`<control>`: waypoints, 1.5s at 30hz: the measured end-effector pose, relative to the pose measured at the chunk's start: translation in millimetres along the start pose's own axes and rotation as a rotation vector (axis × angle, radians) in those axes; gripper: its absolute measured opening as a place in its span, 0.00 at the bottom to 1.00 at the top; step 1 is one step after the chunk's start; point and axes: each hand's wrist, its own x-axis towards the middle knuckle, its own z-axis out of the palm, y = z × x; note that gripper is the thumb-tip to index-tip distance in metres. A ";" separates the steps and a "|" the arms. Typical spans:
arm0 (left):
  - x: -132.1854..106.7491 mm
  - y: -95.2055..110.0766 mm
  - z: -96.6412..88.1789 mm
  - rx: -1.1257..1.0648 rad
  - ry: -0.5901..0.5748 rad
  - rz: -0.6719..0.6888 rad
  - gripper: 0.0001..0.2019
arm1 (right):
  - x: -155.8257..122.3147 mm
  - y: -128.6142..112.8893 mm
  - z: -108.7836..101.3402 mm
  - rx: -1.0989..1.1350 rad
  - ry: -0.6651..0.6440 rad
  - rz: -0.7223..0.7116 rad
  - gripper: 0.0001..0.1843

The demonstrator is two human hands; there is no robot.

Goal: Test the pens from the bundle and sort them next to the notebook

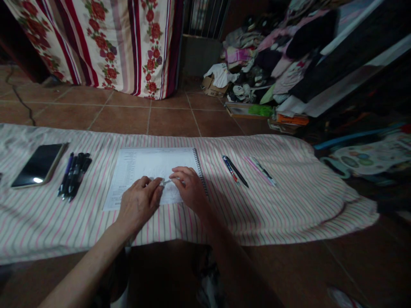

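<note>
My left hand (139, 201) and my right hand (189, 186) meet above a sheet with printed text and a table (147, 160), on a spiral-bound notebook (198, 164). A thin, pale, stick-like piece (167, 182) spans the gap between my fingertips. Both hands pinch it, one at each end; dim light and my fingers hide its exact kind. Right of the notebook lie a black pen (237, 172) and a patterned pen in red, white and blue (230, 170). Farther right are a pink pen (257, 170) and a pale pen with a dark part (265, 172).
A striped cloth (289, 205) covers the low table. Several dark pens (75, 175) lie in a group at left, beside a smartphone (40, 164). Beyond are a tiled floor (128, 114), a flowered curtain (128, 47) and a heap of clothes (266, 60).
</note>
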 end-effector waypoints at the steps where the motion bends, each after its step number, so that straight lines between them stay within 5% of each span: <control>1: -0.2 0.6 0.2 0.017 -0.005 -0.016 0.17 | -0.2 0.2 0.3 0.003 0.004 -0.005 0.07; 13: 0.0 -3.7 2.3 0.102 -0.008 0.078 0.16 | 0.0 6.6 -1.1 -0.035 0.041 0.007 0.07; 29: 2.7 -4.4 2.5 -0.152 -0.063 -0.069 0.16 | -5.6 2.2 9.1 -0.202 -0.005 0.129 0.08; 37: 2.2 -2.3 2.0 -0.133 -0.079 -0.077 0.16 | -4.1 1.6 6.9 -0.147 0.057 0.042 0.10; 45: 2.0 -1.3 4.0 -0.085 -0.047 -0.014 0.15 | -3.5 -6.1 4.7 -0.084 -0.026 -0.058 0.09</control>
